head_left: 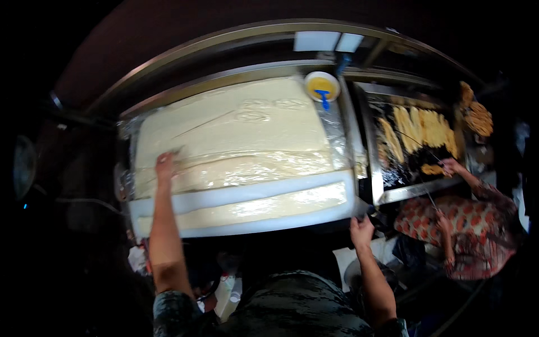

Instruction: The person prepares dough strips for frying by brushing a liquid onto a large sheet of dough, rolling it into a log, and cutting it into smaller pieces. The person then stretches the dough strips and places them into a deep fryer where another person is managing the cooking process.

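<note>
A large slab of pale dough (210,126) lies before me, with shiny clear plastic film (269,166) over its near part. My left hand (165,164) is above the slab's near left part, fingers drawn together. Motion blurs the fingertips, so whether they pinch the film cannot be told. On the white cutting board (181,203) along the front lies a long flat dough strip (244,209). At the board's right front corner, my right hand (362,232) grips a broad grey metal blade (360,208), perhaps a dough cutter.
A bowl of yellow liquid (316,83) with a blue brush (324,96) stands at the back right. Right of the board, long dough sticks (414,126) fry in a metal-rimmed oil vat (378,181). A co-worker's hands (451,167) hold long thin sticks there. Browned fried pieces (478,118) lie beyond.
</note>
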Motion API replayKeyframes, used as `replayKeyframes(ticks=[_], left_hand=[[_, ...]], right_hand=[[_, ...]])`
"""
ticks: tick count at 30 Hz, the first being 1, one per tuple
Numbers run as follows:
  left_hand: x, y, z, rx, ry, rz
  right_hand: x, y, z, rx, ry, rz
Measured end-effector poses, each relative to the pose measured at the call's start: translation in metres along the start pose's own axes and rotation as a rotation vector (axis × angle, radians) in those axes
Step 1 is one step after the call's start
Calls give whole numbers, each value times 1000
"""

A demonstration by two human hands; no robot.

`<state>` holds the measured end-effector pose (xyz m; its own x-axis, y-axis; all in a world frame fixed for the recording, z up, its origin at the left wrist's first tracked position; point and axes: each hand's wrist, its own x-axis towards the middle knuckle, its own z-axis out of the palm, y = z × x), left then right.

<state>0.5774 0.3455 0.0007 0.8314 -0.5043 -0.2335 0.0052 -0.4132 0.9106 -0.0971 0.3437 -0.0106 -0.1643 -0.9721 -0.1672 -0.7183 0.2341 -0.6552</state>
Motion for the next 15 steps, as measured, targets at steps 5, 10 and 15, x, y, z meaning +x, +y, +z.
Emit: replayKeyframes(ticks=[5, 10, 15], left_hand=[[-13, -54, 41, 190, -283, 411], [-254, 3, 193, 426, -794, 755], [-323, 1, 243, 732, -910, 788]], right_hand=[[46, -26, 0, -321, -77, -69], [75, -22, 6, -444, -159, -4], [89, -49, 27, -488, -282, -81]])
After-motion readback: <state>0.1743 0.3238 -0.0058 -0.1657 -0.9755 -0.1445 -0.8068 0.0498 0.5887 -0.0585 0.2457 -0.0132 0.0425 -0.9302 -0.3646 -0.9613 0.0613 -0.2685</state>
